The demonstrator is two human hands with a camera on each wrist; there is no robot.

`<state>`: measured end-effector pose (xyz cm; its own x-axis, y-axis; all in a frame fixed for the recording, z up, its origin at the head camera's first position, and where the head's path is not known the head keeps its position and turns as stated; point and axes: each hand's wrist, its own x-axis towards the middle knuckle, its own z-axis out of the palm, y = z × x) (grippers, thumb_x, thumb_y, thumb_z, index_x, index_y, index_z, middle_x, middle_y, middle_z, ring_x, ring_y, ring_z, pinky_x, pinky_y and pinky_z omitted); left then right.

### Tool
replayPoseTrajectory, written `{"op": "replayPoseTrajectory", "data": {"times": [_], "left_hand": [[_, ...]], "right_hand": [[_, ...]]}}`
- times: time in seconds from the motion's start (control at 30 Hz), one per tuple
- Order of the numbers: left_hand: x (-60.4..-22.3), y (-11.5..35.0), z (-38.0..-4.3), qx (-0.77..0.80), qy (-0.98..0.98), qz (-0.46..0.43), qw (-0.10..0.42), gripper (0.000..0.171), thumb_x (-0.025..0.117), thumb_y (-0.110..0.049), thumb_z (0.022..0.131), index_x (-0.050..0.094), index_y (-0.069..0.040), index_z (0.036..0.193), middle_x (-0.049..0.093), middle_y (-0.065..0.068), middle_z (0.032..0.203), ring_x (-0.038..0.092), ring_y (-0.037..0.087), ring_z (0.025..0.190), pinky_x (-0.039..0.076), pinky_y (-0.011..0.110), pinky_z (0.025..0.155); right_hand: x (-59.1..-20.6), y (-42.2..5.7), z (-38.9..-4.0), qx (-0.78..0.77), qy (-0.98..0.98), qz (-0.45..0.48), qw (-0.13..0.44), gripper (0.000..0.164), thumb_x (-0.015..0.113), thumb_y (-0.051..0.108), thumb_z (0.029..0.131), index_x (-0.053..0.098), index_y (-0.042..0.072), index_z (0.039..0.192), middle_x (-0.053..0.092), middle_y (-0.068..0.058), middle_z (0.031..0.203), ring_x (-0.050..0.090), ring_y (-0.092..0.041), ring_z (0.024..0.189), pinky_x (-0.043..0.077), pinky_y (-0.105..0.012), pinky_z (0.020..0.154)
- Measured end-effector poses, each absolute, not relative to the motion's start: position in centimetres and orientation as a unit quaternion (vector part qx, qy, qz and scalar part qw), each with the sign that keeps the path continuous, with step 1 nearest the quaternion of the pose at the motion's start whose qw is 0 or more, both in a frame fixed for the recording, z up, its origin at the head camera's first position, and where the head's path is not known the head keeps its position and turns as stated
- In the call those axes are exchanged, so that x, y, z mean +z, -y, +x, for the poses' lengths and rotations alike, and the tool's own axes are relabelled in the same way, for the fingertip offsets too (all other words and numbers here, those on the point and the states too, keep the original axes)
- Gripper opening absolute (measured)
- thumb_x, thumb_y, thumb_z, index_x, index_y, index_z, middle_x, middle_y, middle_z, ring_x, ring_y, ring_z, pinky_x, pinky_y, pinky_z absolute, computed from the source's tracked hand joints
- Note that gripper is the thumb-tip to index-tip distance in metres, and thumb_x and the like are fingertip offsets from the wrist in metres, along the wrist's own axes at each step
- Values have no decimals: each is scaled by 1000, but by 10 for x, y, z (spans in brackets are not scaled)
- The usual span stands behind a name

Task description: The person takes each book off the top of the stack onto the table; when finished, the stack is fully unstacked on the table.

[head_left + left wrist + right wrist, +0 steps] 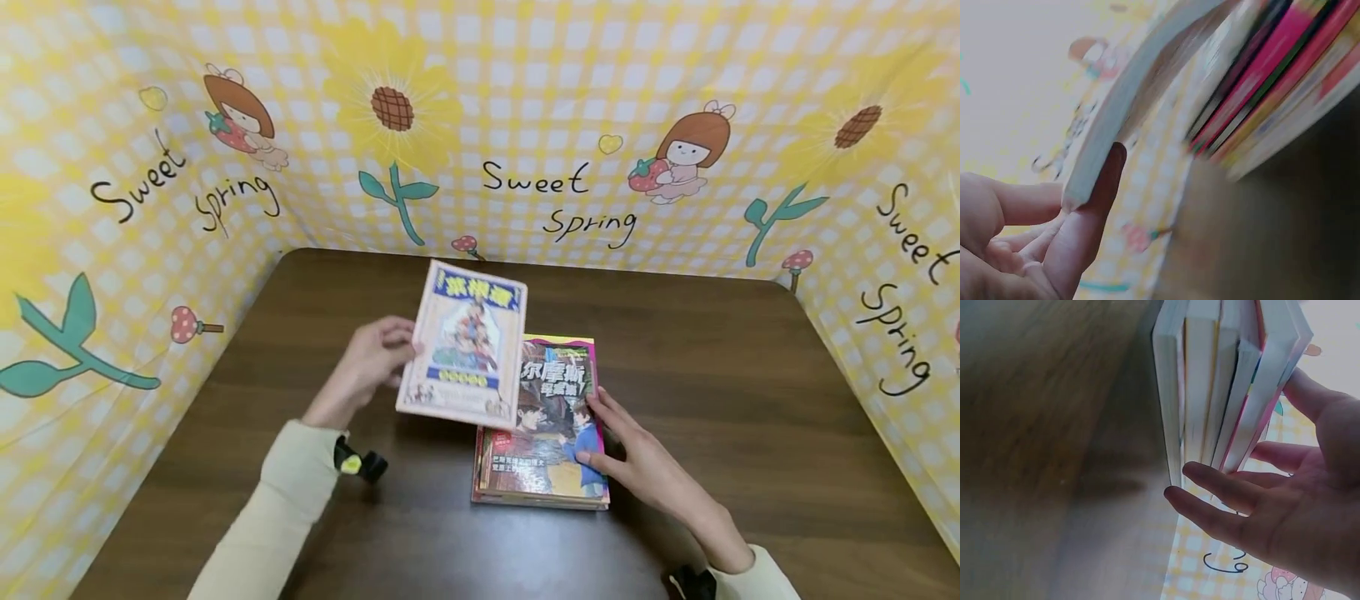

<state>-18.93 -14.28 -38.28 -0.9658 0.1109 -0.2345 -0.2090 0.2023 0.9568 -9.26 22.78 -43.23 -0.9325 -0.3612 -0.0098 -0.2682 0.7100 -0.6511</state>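
My left hand [375, 360] pinches the left edge of a pale-covered book [467, 350] with a blue title band. That book is raised and tilted above a stack of books, covering the stack's upper left part. In the left wrist view, thumb and fingers clasp the held book [1107, 119] by its edge, and it bends slightly. The stack's top book [551, 417] has a dark comic-style cover with two figures. Beside the stack's right side, my right hand [648, 462] touches it with extended fingers. The right wrist view shows these fingers spread along the stack's page edges [1200, 394].
A dark wooden table [720, 375] lies under the books. Yellow checked cloth [517, 100] with printed flowers and girls rises at the back and along both sides. Colourful edges of the stacked books [1272, 81] show in the left wrist view.
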Motion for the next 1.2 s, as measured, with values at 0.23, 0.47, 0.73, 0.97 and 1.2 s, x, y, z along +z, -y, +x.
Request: {"op": "replayPoseTrajectory", "data": {"times": [0.23, 0.47, 0.73, 0.97, 1.2], "left_hand": [[-373, 185, -254, 578, -809, -70, 82, 37, 55, -8, 97, 46, 7, 130, 61, 23, 117, 65, 16, 72, 55, 31, 58], [-402, 200, -291, 511, -849, -93, 98, 31, 53, -6, 96, 49, 11, 122, 61, 24, 103, 66, 26, 75, 56, 38, 61], [-414, 191, -315, 362, -925, -80, 79, 21, 55, -3, 91, 55, 11, 107, 56, 28, 104, 58, 33, 82, 53, 36, 56], [-423, 187, -319, 259, -959, -85, 72, 11, 51, -6, 92, 52, 4, 89, 56, 23, 89, 54, 34, 77, 46, 44, 66], [-431, 169, -317, 128, -989, -63, 43, 30, 44, -11, 99, 56, 9, 118, 54, 33, 115, 57, 48, 101, 46, 59, 86]], "right_hand": [[-430, -227, -94, -346, -919, -175, 79, 81, 68, 41, 87, 32, 6, 150, 19, -18, 158, 29, -43, 138, 35, -58, 101], [-430, -225, -95, -341, -921, -166, 96, 82, 68, 44, 87, 32, 7, 151, 18, -17, 158, 27, -43, 138, 35, -59, 101], [-430, -226, -92, -342, -921, -163, 88, 82, 68, 43, 87, 31, 8, 151, 18, -18, 158, 29, -43, 138, 35, -59, 101], [-431, -225, -90, -348, -919, -162, 88, 82, 67, 45, 87, 31, 9, 151, 18, -16, 159, 28, -43, 138, 34, -61, 101], [-431, -226, -91, -347, -920, -154, 95, 82, 67, 45, 87, 30, 9, 151, 17, -16, 159, 28, -43, 138, 34, -62, 101]]}}
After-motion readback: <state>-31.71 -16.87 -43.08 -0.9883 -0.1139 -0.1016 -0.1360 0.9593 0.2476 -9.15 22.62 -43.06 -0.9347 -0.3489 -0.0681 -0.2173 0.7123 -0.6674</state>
